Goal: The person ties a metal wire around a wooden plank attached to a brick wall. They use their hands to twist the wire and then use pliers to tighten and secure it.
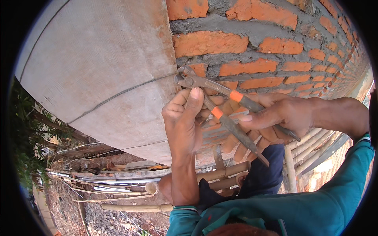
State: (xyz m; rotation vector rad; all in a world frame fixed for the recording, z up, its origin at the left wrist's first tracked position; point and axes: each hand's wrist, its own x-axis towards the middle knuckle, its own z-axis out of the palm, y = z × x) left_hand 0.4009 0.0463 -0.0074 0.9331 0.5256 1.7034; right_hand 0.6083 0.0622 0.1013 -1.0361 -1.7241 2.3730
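My right hand (284,113) holds a pair of pincers (214,86) with grey-and-orange handles, which are spread apart. The jaws meet the end of a thin tie wire (118,96), right at the edge of a pale flat board (114,51). Just below the jaws, my left hand (179,118) is closed, its thumb pressed against the fingers beside the pincers' pivot. Whatever lies between those fingers is hidden. A short twisted piece of metal (207,119) shows between the left hand and the lower handle.
A brick wall (271,45) with grey mortar adjoins the board and curves off to the right. Beneath me are bamboo poles (228,172). Further down lie gravel (104,218), pipes and loose sticks. Green leaves (23,133) fill the left edge.
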